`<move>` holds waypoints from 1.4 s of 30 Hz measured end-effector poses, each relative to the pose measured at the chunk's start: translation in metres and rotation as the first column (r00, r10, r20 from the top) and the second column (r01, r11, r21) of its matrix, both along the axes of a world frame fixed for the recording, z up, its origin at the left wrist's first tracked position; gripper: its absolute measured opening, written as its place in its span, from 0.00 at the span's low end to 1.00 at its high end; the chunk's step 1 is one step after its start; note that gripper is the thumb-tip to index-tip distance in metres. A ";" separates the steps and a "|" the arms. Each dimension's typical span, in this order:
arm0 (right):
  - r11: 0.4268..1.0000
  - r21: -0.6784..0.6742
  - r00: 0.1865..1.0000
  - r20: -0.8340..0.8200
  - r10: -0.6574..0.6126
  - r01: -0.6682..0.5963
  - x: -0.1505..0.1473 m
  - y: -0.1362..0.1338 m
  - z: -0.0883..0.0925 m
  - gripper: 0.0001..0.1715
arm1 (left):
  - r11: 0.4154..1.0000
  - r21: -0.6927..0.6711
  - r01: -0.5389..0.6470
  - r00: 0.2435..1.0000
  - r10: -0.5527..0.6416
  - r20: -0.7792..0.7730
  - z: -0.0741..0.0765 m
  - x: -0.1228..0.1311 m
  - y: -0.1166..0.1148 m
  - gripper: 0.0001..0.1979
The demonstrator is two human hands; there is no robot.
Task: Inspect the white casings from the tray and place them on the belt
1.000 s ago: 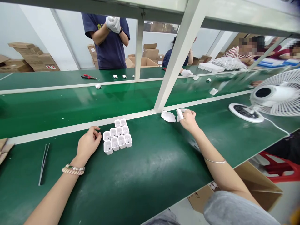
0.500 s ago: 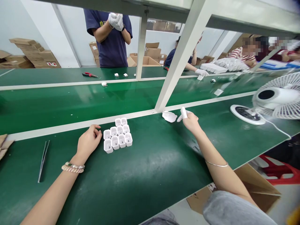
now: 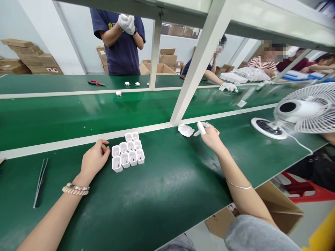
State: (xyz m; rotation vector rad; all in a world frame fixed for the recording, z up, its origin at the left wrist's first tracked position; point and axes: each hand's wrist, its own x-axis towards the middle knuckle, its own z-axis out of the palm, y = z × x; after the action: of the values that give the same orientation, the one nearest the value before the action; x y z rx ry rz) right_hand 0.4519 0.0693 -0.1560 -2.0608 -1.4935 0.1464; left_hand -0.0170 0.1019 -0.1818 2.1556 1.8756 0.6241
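Observation:
My left hand (image 3: pixel 94 157) rests on the green table with its fingers loosely curled in and nothing seen in them. Just right of it stands a group of small white square cups (image 3: pixel 128 152), open side up, in uneven rows; dark slots show inside several. My right hand (image 3: pixel 209 135) wears white finger covers and is held open, the covered fingers apart and holding nothing visible. Left of those fingertips lies a thin, crumpled white dish-like piece (image 3: pixel 186 130), apart from the hand. Metal tweezers (image 3: pixel 40 183) lie left of my left forearm.
A white post (image 3: pixel 188 66) rises from the table's far edge. Beyond runs a green conveyor belt (image 3: pixel 104 115) with a small white part (image 3: pixel 118 93). A white fan (image 3: pixel 303 108) with its cord stands at right. Co-workers sit or stand across, near red-handled pliers (image 3: pixel 96 82).
The view has shifted slightly. My hands keep about the same poses. A co-worker's gloved hand has reached further right over the belt, and the white part on the belt has moved right.

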 end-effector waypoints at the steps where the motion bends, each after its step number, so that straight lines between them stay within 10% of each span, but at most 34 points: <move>1: 0.999 -0.045 1.000 0.025 -0.014 0.015 0.001 0.001 -0.002 0.38 | 1.000 -0.002 0.000 1.000 0.000 0.000 0.000 0.000 0.000 0.14; 20: 0.983 -0.180 0.965 0.246 0.090 -0.045 -0.010 -0.001 -0.008 0.27 | 1.000 -0.009 -0.001 1.000 0.001 -0.003 -0.001 -0.001 -0.001 0.13; 27: 0.985 -0.028 0.945 0.279 0.170 -0.169 -0.010 -0.002 -0.008 0.32 | 1.000 -0.005 0.003 1.000 -0.003 -0.002 0.001 0.000 -0.001 0.13; 34: 0.880 -0.092 0.732 0.518 0.442 -0.466 -0.031 -0.002 -0.012 0.22 | 1.000 0.004 -0.002 1.000 0.002 -0.010 0.000 0.000 -0.002 0.13; 42: 0.893 -0.108 0.625 0.678 0.388 -0.437 -0.037 0.008 -0.025 0.25 | 1.000 -0.007 0.002 1.000 -0.002 -0.019 0.002 0.001 -0.001 0.13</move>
State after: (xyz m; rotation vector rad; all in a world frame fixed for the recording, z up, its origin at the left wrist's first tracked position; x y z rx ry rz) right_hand 0.4150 0.0771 -0.1808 -1.7404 -2.3789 -0.5618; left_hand -0.0162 0.1006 -0.1802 2.1670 1.8821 0.5977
